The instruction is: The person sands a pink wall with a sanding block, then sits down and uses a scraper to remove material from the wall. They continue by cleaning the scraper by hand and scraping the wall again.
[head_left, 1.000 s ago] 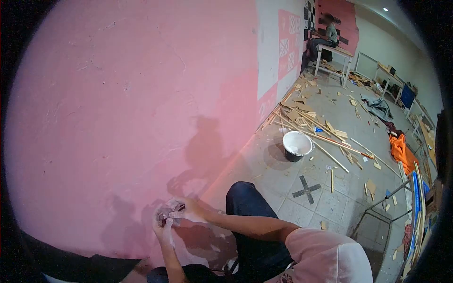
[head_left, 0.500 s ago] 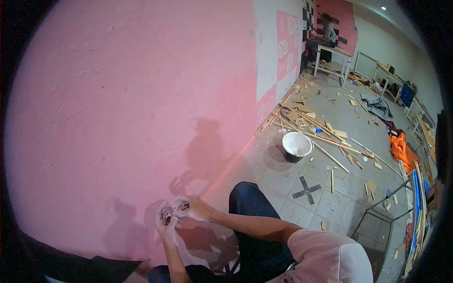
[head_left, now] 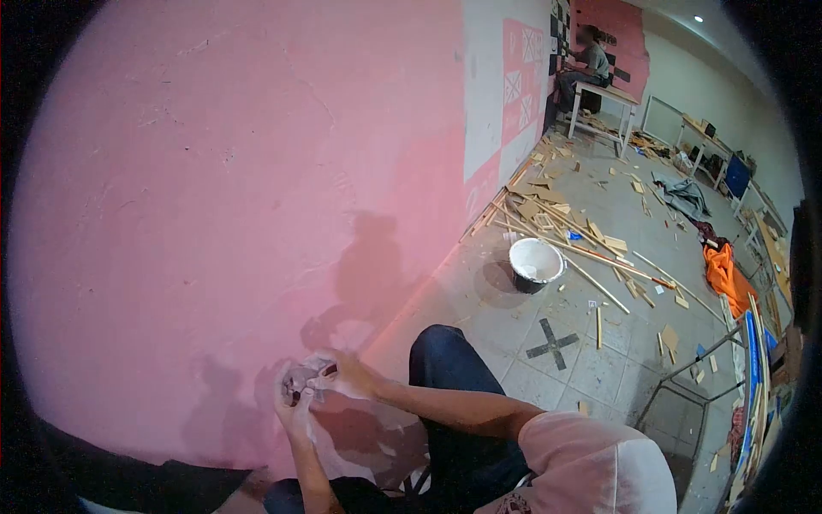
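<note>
Both of my hands are together low in the view, in front of the pink wall (head_left: 214, 214), and look smeared with white. My left hand (head_left: 294, 401) is closed around something greyish and dark that I cannot make out. Touching or almost touching it, my right hand (head_left: 344, 373) has its fingers curled round a small dark-edged thing, also too small to name. Shadows of my head and hands fall on the wall beside them. My bent knee in dark trousers (head_left: 454, 368) is just to the right.
A white-lined bucket (head_left: 537, 261) stands on the tiled floor, beside scattered wooden strips (head_left: 591, 248). A black tape cross (head_left: 553, 344) marks the floor. A metal frame (head_left: 685, 385) and orange cloth (head_left: 728, 276) lie right. Far back, a person (head_left: 592, 64) sits on a white table (head_left: 606, 90).
My hands have shifted slightly left and up, still together, and the left hand has turned a little. The whole view has moved slightly.
</note>
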